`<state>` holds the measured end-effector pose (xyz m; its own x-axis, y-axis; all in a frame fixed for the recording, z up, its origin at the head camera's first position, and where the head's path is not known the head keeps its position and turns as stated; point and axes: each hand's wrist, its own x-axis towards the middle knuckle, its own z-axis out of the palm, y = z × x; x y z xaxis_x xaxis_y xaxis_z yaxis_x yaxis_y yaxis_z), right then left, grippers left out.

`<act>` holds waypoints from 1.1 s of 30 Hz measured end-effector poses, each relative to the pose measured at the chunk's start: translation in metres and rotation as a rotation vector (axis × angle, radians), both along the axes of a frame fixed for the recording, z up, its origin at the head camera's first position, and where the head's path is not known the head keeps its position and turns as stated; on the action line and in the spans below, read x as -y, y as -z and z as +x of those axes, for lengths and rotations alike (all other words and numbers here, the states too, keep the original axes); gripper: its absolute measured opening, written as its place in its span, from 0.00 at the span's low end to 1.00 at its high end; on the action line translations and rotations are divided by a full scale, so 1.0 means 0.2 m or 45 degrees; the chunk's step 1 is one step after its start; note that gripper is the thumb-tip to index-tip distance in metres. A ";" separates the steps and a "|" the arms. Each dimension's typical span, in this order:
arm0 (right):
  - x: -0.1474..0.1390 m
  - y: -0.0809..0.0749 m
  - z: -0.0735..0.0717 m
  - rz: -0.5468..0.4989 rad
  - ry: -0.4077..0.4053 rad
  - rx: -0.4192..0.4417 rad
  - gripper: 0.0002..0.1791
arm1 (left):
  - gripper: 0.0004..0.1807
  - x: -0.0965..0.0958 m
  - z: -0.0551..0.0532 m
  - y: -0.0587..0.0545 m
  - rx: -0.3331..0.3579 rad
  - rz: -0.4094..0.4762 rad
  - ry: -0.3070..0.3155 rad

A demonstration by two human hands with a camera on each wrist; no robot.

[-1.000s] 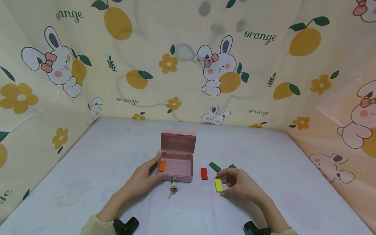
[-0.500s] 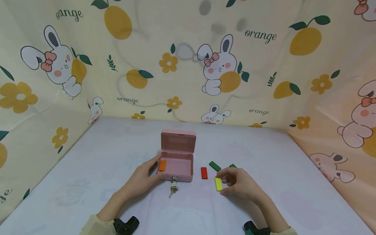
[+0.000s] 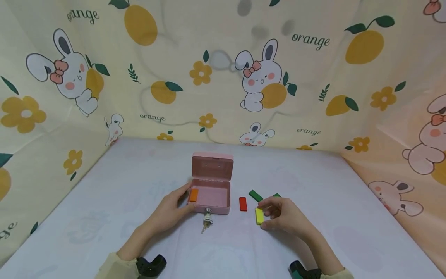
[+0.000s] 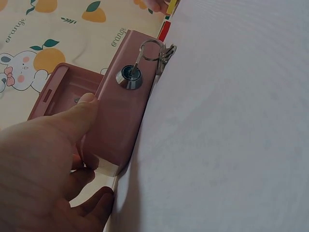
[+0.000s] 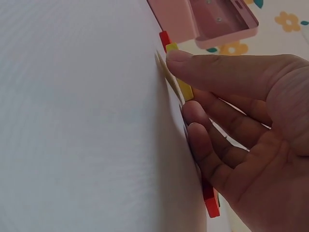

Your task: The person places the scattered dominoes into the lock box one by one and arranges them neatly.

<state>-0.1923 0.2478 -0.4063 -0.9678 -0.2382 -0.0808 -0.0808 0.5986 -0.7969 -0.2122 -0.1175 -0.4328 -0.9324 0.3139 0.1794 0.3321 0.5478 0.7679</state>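
Note:
A small pink metal cash box [image 3: 211, 193] stands on the table with its lid raised. An orange block [image 3: 193, 195] lies inside at the left. Keys [image 3: 206, 224] on a ring hang from the front lock [image 4: 129, 77]. My left hand [image 3: 169, 209] grips the box's left side, with the thumb at the front. My right hand [image 3: 288, 217] pinches a yellow block [image 3: 259, 216] by its ends between thumb and fingers, at or just above the tabletop. To its left lies a red block [image 3: 242, 204]. Beyond are a green block [image 3: 256, 195] and another green block [image 3: 277, 195], partly hidden by the hand.
In the right wrist view, a second red block [image 5: 211, 199] shows below my right hand; the head view hides it. A white cloth covers the table [image 3: 146, 162]. Patterned curtains [image 3: 223, 77] with rabbits and oranges enclose the back and sides.
The head view has shifted slightly. Both hands keep nearly the same pose, the left on the cash box and the right on the yellow block.

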 end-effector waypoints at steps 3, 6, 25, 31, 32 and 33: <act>0.00 0.00 0.00 -0.011 0.013 0.000 0.28 | 0.44 0.00 0.00 0.00 -0.005 -0.003 0.001; 0.00 0.00 0.00 -0.026 0.021 -0.007 0.28 | 0.44 0.00 0.00 0.00 -0.002 -0.006 0.000; 0.02 -0.02 0.01 -0.067 0.113 -0.092 0.27 | 0.45 0.00 0.00 -0.01 0.012 -0.007 -0.004; 0.03 -0.02 0.01 -0.076 0.129 -0.089 0.27 | 0.44 0.00 0.00 -0.01 0.016 -0.011 -0.001; 0.03 -0.03 0.01 -0.075 0.132 -0.088 0.27 | 0.44 0.00 0.00 -0.01 0.017 -0.011 -0.002; 0.03 -0.03 0.01 -0.072 0.136 -0.089 0.28 | 0.44 0.00 0.00 -0.01 0.018 -0.014 -0.005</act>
